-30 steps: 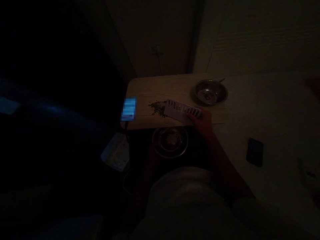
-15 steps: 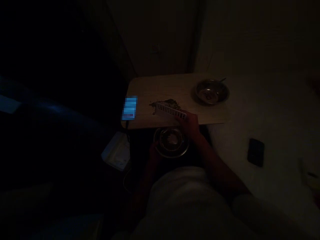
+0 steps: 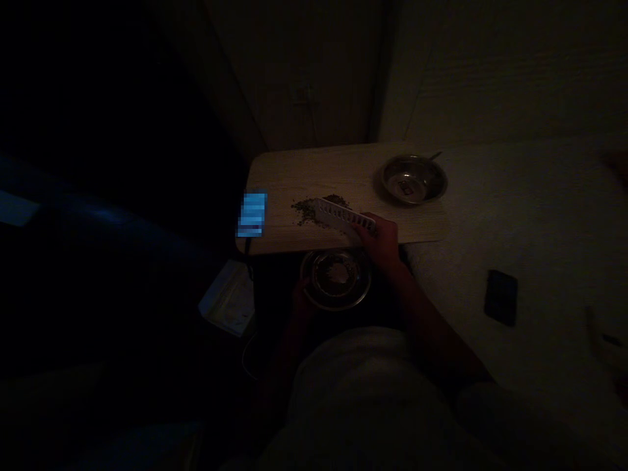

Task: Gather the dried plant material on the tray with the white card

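My right hand (image 3: 385, 241) is closed around one end of a pale, flat strip with a row of slots along it (image 3: 343, 214); its exact kind is hard to make out in the dim light. The strip slants over a scattered heap of small greenish-brown bits (image 3: 305, 209) on a small wooden-topped table (image 3: 279, 173). Just below the table's near edge is a round metal bowl (image 3: 336, 302), with a pale patch in its middle. My left hand (image 3: 303, 296) grips this bowl at its left rim, the fingers mostly lost in shadow.
Another metal bowl (image 3: 409, 186) with a handle poking out stands at the table's right end. At its left end glows a blurred screen (image 3: 252, 214). A dark phone-like object (image 3: 501, 297) lies on the pale surface (image 3: 451, 281) to the right. A whitish tray-like thing (image 3: 228, 301) sits lower left.
My right hand and the slotted strip have shifted slightly to the right, uncovering more of the bits at the left. The left hand and bowl stay nearly in place.
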The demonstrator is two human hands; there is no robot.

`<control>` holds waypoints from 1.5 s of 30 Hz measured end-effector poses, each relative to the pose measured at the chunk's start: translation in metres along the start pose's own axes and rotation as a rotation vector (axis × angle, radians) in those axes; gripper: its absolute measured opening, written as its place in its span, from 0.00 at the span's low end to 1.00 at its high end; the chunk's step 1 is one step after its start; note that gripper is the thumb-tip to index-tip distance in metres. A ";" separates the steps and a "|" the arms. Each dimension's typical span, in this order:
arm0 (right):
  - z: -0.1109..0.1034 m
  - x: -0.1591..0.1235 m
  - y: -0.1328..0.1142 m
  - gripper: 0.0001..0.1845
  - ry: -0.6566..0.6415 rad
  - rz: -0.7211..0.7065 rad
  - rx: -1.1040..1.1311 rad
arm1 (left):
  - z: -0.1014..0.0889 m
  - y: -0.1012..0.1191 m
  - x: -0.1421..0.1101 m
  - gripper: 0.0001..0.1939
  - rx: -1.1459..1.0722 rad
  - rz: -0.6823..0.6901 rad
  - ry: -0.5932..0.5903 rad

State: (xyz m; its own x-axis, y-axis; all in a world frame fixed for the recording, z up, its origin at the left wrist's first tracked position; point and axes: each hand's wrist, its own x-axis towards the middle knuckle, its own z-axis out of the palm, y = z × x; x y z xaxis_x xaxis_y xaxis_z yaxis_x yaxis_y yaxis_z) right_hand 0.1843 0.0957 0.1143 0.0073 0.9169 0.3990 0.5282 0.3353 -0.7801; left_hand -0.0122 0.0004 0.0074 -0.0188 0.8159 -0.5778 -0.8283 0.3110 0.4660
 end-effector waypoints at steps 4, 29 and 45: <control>-0.001 0.000 -0.004 0.13 0.001 0.001 -0.001 | -0.003 -0.001 0.003 0.17 0.010 0.022 0.048; 0.009 -0.003 -0.017 0.11 -0.090 -0.066 -0.024 | -0.011 0.015 -0.008 0.16 -0.046 0.025 0.092; 0.003 -0.006 -0.021 0.10 -0.182 -0.060 -0.026 | -0.022 0.021 -0.001 0.14 -0.115 0.056 0.134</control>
State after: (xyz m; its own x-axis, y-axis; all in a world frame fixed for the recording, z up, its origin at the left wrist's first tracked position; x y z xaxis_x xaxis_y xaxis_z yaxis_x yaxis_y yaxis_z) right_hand 0.1703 0.0841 0.1268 -0.1777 0.9202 0.3489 0.5447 0.3873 -0.7439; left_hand -0.0415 -0.0050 0.0029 -0.1346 0.7555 -0.6412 -0.8823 0.2031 0.4245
